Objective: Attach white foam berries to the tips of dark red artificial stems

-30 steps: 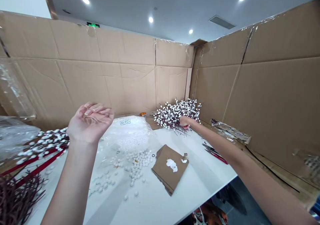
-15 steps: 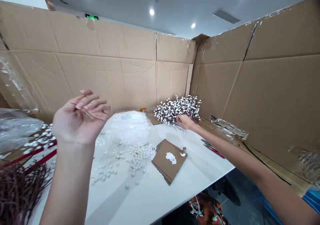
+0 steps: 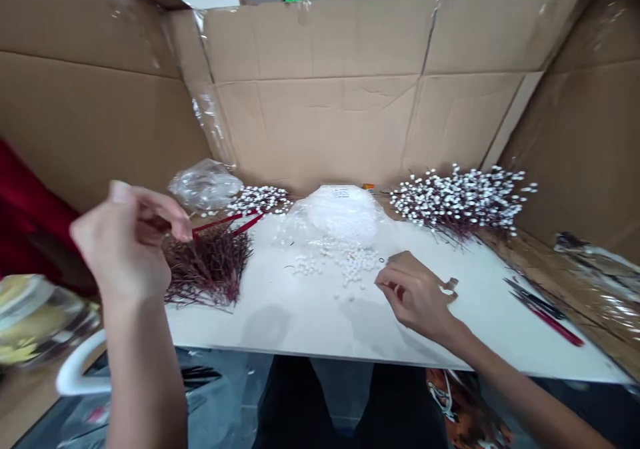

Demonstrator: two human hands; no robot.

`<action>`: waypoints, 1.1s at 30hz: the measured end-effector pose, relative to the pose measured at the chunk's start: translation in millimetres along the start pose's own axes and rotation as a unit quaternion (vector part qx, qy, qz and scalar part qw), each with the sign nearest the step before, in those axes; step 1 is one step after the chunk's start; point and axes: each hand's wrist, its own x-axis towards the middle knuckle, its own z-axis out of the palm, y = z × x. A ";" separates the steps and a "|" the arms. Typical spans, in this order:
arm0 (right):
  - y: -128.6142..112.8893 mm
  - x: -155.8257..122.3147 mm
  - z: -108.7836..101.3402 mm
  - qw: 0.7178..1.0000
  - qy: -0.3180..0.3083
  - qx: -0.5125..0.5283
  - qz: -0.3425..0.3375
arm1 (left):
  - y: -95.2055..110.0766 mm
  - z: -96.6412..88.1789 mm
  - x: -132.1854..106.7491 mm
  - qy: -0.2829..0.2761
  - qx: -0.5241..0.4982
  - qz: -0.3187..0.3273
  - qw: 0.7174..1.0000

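Observation:
My left hand [image 3: 137, 239] is raised at the left, its fingers loosely bent and apart with nothing seen in them. Behind and beside it lies a bundle of dark reddish-brown twigs [image 3: 213, 269] with red strips. My right hand [image 3: 415, 296] is over the table, finger and thumb tips drawn together; whatever may be between them cannot be made out. Beneath it, a cardboard piece [image 3: 450, 282] with white paste is mostly covered by the hand. Loose white foam balls [image 3: 355, 262] lie left of my right hand, in front of a clear bag of white balls [image 3: 345, 212].
White-berried branches [image 3: 460, 199] are piled at the back right, with a smaller white-berried bunch [image 3: 263, 199] and crumpled clear plastic [image 3: 205, 186] at the back left. Pliers with red handles [image 3: 550, 316] lie near the right edge. Cardboard walls [image 3: 325, 122] enclose the table [image 3: 305, 329].
The view has swung left and down. My right hand has come away from the white-berried branches to above the cardboard piece. My left hand stays raised, now turned with its fingers bent.

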 end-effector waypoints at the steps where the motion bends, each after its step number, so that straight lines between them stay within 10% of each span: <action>1: -5.3 -4.1 10.2 1.000 0.011 0.028 0.006 | -6.7 -17.2 0.3 -0.001 0.091 0.047 0.995; 5: -25.6 -20.3 51.2 0.984 -0.011 0.169 0.056 | -47.8 -84.4 -10.1 -0.025 0.269 -0.057 0.961; 9: -41.5 -36.9 83.8 0.948 -0.059 0.275 0.151 | -81.6 -112.2 -32.5 -0.034 0.363 -0.116 0.924; 20: -35.4 -57.0 102.6 0.899 0.000 0.372 0.231 | -108.8 -87.9 -24.5 -0.061 0.292 -0.271 0.915; 33: -38.4 -50.9 97.8 0.849 0.022 0.462 0.253 | -66.6 -45.0 -47.4 -0.080 0.054 -0.281 0.955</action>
